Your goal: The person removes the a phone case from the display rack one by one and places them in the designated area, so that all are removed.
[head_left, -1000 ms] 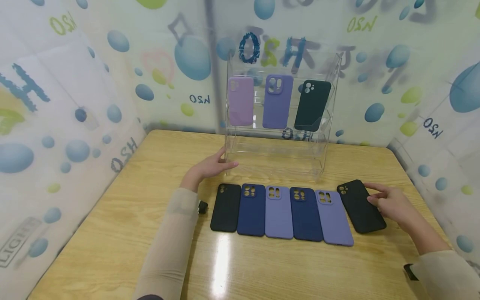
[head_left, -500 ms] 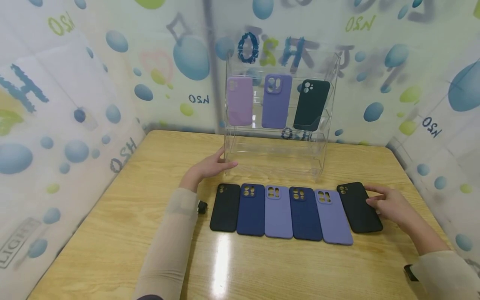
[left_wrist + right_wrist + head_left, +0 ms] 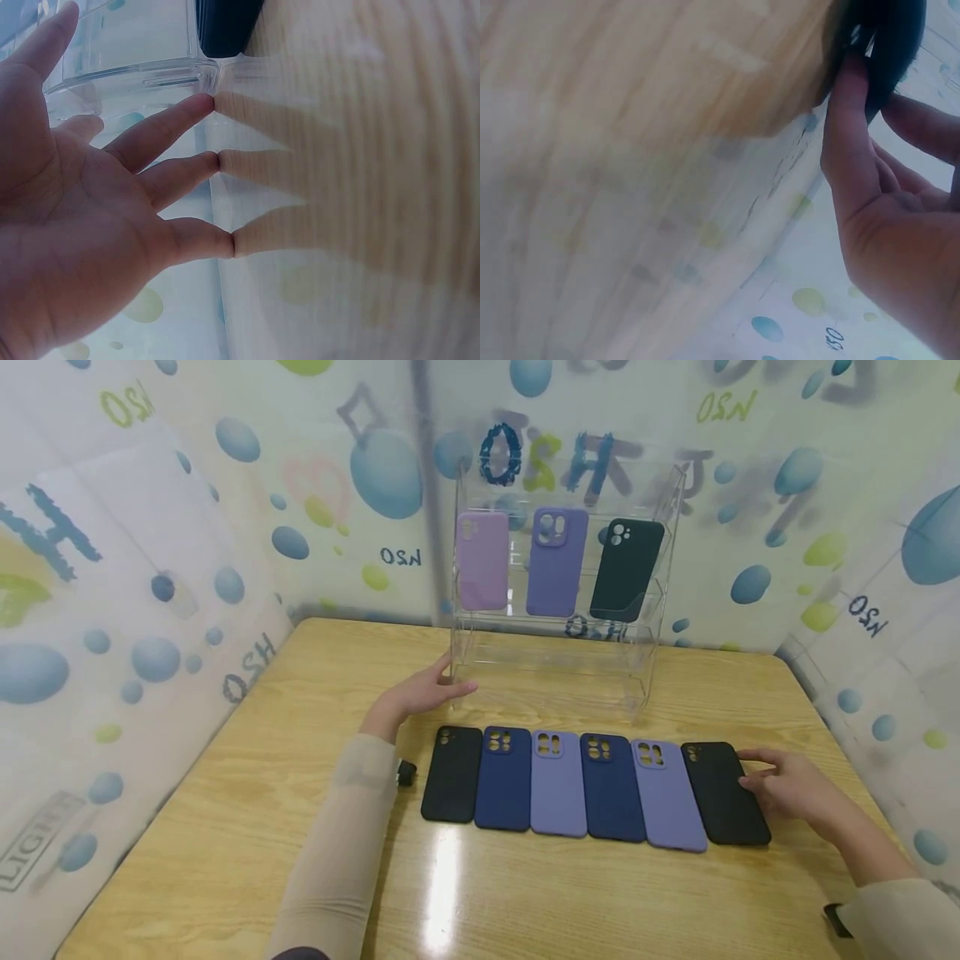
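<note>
Several phone cases lie in a row on the wooden table (image 3: 225, 827): black (image 3: 452, 774), navy (image 3: 504, 778), lavender (image 3: 558, 783), navy (image 3: 611, 787), lavender (image 3: 667, 793) and black (image 3: 723, 793). My right hand (image 3: 787, 785) lies beside the right-end black case, its straight fingers touching that case's right edge. In the right wrist view the right hand (image 3: 885, 195) has its thumb against the black case (image 3: 889, 45). My left hand (image 3: 420, 693) rests flat on the table, fingertips at the lower left corner of the clear acrylic stand (image 3: 555, 672). The left wrist view shows the left hand (image 3: 150, 165) spread by the stand (image 3: 135, 75).
The stand's top tier holds a lilac case (image 3: 482, 560), a purple case (image 3: 556, 562) and a black case (image 3: 626, 570); its lower tiers hold nothing. Printed curtain walls (image 3: 150, 568) close in the table on three sides. Bare wood lies in front of the row.
My right hand has slid the right-end black case down and straightened it, so it now lies in line against the lavender case. The left hand has stayed put.
</note>
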`<state>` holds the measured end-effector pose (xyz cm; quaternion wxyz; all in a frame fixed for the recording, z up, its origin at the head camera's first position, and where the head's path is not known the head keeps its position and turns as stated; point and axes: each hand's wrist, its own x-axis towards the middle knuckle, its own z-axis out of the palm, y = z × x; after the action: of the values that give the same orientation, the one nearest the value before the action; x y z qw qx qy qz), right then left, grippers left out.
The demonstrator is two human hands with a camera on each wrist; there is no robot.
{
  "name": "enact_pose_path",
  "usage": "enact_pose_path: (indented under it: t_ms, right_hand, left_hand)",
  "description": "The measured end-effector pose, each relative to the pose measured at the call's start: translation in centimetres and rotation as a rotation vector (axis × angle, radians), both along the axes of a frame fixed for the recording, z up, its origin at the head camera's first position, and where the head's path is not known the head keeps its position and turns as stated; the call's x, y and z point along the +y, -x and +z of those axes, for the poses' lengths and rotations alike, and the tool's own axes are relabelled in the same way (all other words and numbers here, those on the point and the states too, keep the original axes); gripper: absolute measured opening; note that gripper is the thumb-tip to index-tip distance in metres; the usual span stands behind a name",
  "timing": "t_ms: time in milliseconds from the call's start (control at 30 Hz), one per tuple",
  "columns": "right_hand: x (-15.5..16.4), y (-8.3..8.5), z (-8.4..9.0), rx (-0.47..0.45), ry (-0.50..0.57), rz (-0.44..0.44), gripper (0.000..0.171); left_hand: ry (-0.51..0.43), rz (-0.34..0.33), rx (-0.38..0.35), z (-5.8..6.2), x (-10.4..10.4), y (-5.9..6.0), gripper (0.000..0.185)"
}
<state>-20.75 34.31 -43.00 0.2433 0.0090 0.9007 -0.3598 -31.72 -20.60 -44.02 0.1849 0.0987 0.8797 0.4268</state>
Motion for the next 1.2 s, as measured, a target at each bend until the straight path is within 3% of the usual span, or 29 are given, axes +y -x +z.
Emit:
enact_pose_path:
  t_ms: [333, 1200]
  right_hand:
    - [-0.14, -0.43, 0.21, -0.097, 0.034, -0.017, 0.071]
    - [-0.55, -0.26, -0.07, -0.088, -0.031, 0.006, 0.080]
  left_hand:
    - [0.002, -0.006, -0.013, -0.03, -0.02, 0.05, 0.095]
    - [0.036, -0.001, -0.022, 0.18, 0.11, -0.06, 0.092]
